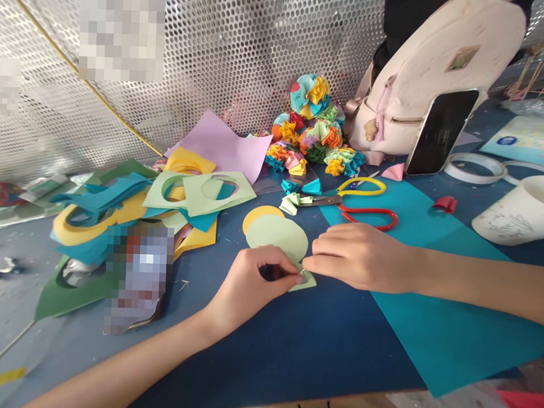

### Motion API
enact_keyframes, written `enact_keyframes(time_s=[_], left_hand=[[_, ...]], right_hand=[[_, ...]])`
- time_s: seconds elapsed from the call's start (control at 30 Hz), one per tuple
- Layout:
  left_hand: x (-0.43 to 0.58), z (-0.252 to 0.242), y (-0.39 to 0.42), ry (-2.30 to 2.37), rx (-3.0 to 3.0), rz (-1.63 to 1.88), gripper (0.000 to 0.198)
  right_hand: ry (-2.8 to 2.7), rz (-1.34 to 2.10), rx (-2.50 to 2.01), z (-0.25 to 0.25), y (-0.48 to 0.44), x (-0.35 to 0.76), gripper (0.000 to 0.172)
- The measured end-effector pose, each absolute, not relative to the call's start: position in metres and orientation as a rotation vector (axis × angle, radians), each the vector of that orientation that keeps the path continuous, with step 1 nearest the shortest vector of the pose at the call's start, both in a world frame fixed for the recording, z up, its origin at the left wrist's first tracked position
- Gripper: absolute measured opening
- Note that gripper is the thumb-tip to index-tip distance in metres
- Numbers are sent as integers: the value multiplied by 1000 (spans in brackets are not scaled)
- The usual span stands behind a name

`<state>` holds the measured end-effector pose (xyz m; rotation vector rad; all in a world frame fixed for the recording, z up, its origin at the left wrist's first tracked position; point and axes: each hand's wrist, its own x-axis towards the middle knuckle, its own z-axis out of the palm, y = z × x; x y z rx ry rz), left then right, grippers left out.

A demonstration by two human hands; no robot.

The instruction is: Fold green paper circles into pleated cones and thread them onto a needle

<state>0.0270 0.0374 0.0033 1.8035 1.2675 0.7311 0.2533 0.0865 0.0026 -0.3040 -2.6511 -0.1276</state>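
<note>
My left hand (251,286) pinches a small folded piece of light green paper (309,281) low over the blue table. From the other side, my right hand (359,254) has its fingers closed at the same paper's upper edge; the fingertips partly hide the fold. Just behind the hands lies a light green paper circle (277,235), overlapping a yellow paper circle (260,215). Scissors (365,202) with yellow and red handles rest beyond my right hand, their blades beside small folded green pieces (292,202).
A teal sheet (455,323) lies under my right forearm. Cut paper scraps (201,192) and a phone (139,282) are at left. Ruffled paper balls (308,131), a pink backpack (432,73), an upright phone (441,132), tape rolls (476,169) and a paper cup (521,210) stand behind.
</note>
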Motion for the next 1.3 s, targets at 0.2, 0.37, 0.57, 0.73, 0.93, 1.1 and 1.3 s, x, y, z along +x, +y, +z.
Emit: enact_keyframes(time_s=[0.2, 0.37, 0.57, 0.73, 0.93, 1.1, 1.3], left_hand=[[28, 8, 35, 1257, 1928, 729, 13], [27, 14, 32, 1177, 2128, 664, 17], [25, 12, 34, 1187, 2123, 645, 18], [26, 10, 33, 1231, 1936, 635, 14], [27, 11, 34, 1269, 1822, 574, 12], [29, 11, 37, 1302, 1763, 532, 13], [32, 9, 34, 1309, 1780, 571, 21]], right_hand=[[-2649, -97, -294, -1, 84, 250, 27], [-2655, -55, -304, -1, 83, 250, 29], [-2639, 14, -326, 0, 83, 250, 27], [-2634, 74, -347, -1, 83, 248, 25], [-2659, 252, -365, -8, 84, 249, 21], [-2710, 178, -333, -9, 80, 246, 27], [-2669, 58, -384, -10, 70, 238, 29]])
